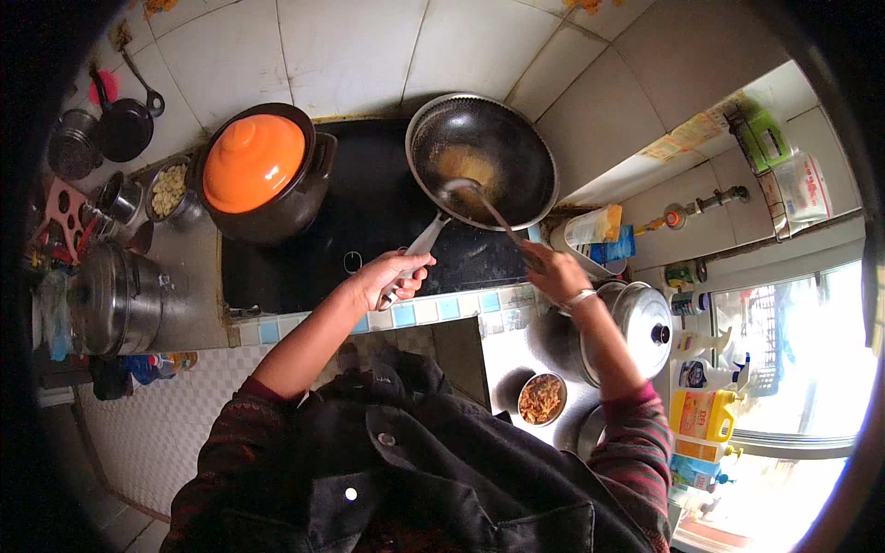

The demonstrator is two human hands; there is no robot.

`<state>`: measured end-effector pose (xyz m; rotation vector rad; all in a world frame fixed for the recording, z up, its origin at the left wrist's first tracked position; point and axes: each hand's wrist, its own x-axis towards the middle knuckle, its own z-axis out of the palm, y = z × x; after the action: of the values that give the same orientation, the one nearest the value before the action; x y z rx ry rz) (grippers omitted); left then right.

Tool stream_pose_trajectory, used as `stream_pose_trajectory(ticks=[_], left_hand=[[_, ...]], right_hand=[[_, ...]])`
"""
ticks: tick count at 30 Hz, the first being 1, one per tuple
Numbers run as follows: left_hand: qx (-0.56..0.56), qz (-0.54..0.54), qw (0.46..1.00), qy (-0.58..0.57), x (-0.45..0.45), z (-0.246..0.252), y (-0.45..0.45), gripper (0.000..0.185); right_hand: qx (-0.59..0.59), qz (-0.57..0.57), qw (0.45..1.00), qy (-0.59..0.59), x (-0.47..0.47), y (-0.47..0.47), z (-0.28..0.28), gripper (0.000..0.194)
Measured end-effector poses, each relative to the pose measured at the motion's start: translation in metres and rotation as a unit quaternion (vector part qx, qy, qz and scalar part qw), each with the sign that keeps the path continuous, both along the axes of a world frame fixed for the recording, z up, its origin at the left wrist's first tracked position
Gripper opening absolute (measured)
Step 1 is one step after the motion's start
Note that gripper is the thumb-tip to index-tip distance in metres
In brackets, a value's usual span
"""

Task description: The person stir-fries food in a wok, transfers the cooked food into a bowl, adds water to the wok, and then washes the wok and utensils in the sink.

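Observation:
My left hand [397, 277] grips the pale handle [426, 238] of a dark wok [514, 159] on the black cooktop [373, 186]. A yellowish-brown patch, perhaps oil or liquid, shows in the bottom of the wok. My right hand [559, 274] is closed around the shaft of a metal ladle or turner [494, 209]. The tool's head [459, 190] lies inside the wok near its front wall, and its exact shape is blurred. To the left of the wok stands a dark clay pot [269, 214] with an orange lid [254, 162].
A bowl of pale peeled pieces [169, 190] and a steel pot [114, 297] sit on the left. Near my right forearm are a lidded metal pot [639, 332] and a bowl of brown food [543, 399]. Bottles [702, 415] line the windowsill; pans [126, 129] hang at the left wall.

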<state>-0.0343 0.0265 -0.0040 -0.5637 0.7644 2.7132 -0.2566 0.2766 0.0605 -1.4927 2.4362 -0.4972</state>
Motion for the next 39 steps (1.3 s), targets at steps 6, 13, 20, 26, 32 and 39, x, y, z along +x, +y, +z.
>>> stream_pose_trajectory(ticks=[6,13,20,26,32,39], left_hand=[[-0.001,0.003,1.0,-0.003,-0.002,-0.001,0.001,0.024],[0.003,0.007,1.0,0.0,0.001,-0.005,-0.001,0.023],[0.011,-0.006,1.0,-0.014,-0.01,0.01,0.008,0.021],[0.013,0.016,0.999,-0.036,-0.01,0.016,0.003,0.021],[0.014,0.008,0.999,-0.036,-0.018,0.019,0.006,0.022],[0.027,0.004,0.999,-0.03,-0.016,0.014,0.007,0.021]], right_hand=[[-0.078,-0.227,0.97,-0.025,-0.01,-0.098,-0.036,0.043],[-0.313,-0.41,0.75,-0.414,-0.016,-0.084,-0.037,0.046],[-0.25,-0.379,0.823,-0.341,-0.04,-0.126,-0.075,0.039],[-0.224,-0.368,0.815,-0.387,-0.006,-0.15,-0.023,0.032],[-0.125,-0.338,0.877,-0.319,-0.001,-0.126,-0.026,0.045],[-0.142,-0.2,0.908,-0.34,0.019,-0.043,0.02,0.06]])
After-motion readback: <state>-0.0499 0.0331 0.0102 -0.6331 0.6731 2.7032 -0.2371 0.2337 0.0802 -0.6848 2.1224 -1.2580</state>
